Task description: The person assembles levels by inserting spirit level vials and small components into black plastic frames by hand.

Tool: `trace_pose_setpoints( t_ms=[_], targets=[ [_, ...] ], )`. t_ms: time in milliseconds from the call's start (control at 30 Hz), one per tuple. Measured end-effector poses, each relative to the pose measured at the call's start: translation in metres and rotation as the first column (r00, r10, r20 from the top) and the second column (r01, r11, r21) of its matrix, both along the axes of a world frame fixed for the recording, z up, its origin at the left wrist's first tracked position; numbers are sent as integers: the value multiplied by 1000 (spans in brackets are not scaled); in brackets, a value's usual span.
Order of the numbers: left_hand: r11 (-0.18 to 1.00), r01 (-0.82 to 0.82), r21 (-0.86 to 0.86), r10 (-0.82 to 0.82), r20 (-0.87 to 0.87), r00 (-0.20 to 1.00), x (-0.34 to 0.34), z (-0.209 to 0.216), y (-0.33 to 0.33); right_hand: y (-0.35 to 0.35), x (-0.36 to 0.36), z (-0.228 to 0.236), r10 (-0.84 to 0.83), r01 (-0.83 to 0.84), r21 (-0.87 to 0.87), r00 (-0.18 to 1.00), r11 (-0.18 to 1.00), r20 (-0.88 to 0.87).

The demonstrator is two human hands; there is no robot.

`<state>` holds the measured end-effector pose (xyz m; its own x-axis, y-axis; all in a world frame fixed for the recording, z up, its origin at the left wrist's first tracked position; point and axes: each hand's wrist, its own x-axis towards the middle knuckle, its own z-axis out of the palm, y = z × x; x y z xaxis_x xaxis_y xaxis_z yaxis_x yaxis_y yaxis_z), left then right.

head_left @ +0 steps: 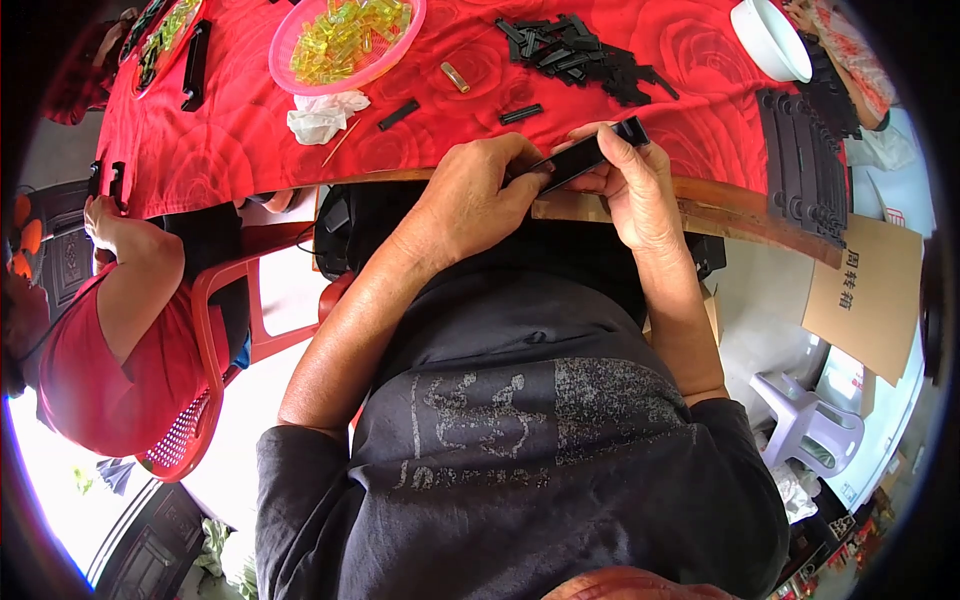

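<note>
L hand [472,192] + R hand [642,192] both pinching blk strip [578,160] nr table edge [740,215]; cd prob drop if thumbs slip

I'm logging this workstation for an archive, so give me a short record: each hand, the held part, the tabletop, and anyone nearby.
left hand: pinching the near-left end of the long black part
right hand: gripping its other end, thumb on top
table cover: red cloth, rose pattern
upper left: pink basket holding yellow translucent pieces
top centre: black parts pile
nearby: seated person in red, left
</note>
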<state>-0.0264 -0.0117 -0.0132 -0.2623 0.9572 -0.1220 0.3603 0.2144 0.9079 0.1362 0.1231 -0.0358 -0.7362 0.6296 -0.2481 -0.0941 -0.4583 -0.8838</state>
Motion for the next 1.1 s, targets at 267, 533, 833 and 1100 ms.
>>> trace_pose_setpoints(
  t_ms=[267, 533, 833, 1100],
  targets=[
    [998, 52, -20, -50, 73, 996, -6, 2, -15, 8, 3, -3, -4, 7, 77, 999, 997, -36],
    [999, 38, -14, -35, 185, 982, 1, 4, -16, 1, -1, 1, 83, -82, 30, 996, 996, -44],
    [999, -31, 14, 30, 65, 997, 5, 5, -17, -1, -1, 1, 103, -98, 69, 992, 993, -79],
    [999, -31, -16, 31, -10, 999, 9, 5, -15, -5, 2, 5, 113, -104, 76, 987, 992, -117]
  ],
)
